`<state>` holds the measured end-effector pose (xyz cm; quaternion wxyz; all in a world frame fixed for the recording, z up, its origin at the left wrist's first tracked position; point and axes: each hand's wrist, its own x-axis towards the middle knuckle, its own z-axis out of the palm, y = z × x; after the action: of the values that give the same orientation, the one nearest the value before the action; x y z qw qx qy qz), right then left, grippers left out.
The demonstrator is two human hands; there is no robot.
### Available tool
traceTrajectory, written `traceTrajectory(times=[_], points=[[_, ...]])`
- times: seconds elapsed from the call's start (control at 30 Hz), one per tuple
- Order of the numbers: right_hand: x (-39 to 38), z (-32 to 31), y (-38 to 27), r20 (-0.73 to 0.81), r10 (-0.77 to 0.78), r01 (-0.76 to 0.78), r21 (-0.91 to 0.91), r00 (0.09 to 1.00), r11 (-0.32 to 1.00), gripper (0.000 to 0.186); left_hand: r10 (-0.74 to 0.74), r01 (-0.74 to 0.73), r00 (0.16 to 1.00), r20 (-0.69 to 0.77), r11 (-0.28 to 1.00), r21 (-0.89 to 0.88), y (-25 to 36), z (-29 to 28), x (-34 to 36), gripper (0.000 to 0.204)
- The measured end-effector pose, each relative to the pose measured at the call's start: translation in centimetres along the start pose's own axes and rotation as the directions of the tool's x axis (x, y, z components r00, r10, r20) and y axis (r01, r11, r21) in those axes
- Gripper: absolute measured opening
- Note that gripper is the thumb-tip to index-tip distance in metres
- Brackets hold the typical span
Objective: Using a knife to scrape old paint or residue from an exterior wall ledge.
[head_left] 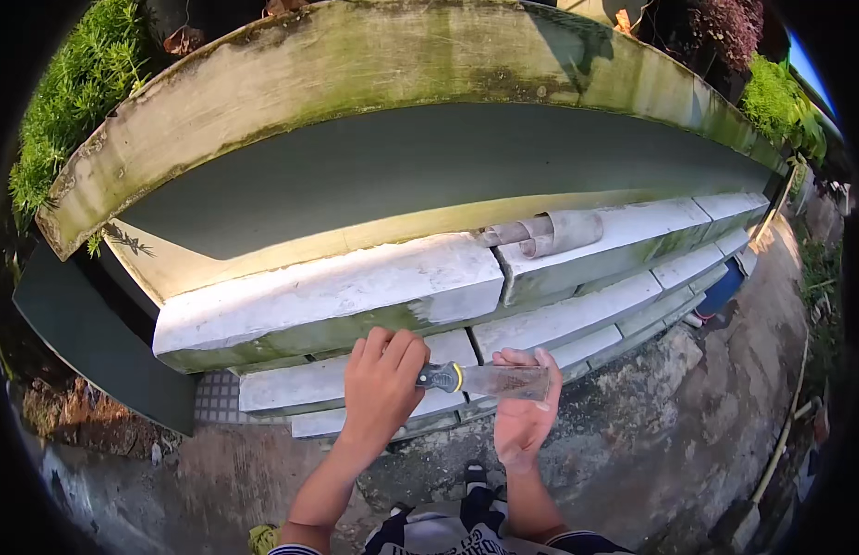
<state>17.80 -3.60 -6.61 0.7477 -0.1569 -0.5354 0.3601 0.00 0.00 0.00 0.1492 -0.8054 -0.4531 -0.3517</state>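
Observation:
My left hand (381, 381) grips the dark, yellow-banded handle (438, 376) of a flat scraper. Its broad, dull blade (506, 380) points right, across the curled fingers and thumb of my right hand (522, 427), which holds that end. The right palm looks pale and dusty. Just beyond my hands are stepped concrete blocks with whitened tops (328, 282) and green-stained fronts. On the upper blocks lie several curled, pale translucent pieces (564, 232), too indistinct to identify.
A curved, mossy planter wall (374, 69) with plants (78, 111) overhangs the blocks. A dark green panel (97, 342) stands at left, a blue object (721, 295) at right. Rough pavement (661, 444) runs below, with my sandaled foot (476, 476) and a long pole (767, 462).

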Motion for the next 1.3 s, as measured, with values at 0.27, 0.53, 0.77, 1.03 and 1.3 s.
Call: traceTrajectory(times=[0.27, 0.53, 0.77, 1.03, 1.3], points=[[-0.7, -1.1, 4.3, -0.281, -0.167, 0.079, -0.300, 0.945, 0.951, 0.111, -0.337, 0.447, 0.894, 0.295, 0.712, -0.542, 5.8, 5.2, -4.4, 0.028], [-4.8, -6.5, 3.0, 0.545, 0.072, 0.375, -0.660, 0.835, 0.651, 0.054, -0.330, 0.520, 0.831, 0.448, 0.746, -0.415, 8.0, 2.8, -6.2, 0.059], [-2.6, -8.8, 4.1, 0.581, -0.069, 0.529, -0.678, 0.811, 0.510, 0.035, -0.200, 0.569, 0.719, 0.666, 0.720, -0.398, 10.4, -0.7, -3.4, 0.095], [5.6, -8.4, 2.6, 0.231, -0.087, -0.029, 0.457, 0.969, 0.889, 0.045, -0.214, 0.175, 0.846, -0.488, 0.976, -0.126, -0.9, -5.0, -0.5, 0.017], [8.5, -3.9, 3.3, -0.200, 0.012, 0.055, 0.328, 0.980, 0.943, 0.066, -0.080, 0.133, 0.901, -0.425, 0.986, 0.097, -7.3, -6.7, 4.6, 0.014]])
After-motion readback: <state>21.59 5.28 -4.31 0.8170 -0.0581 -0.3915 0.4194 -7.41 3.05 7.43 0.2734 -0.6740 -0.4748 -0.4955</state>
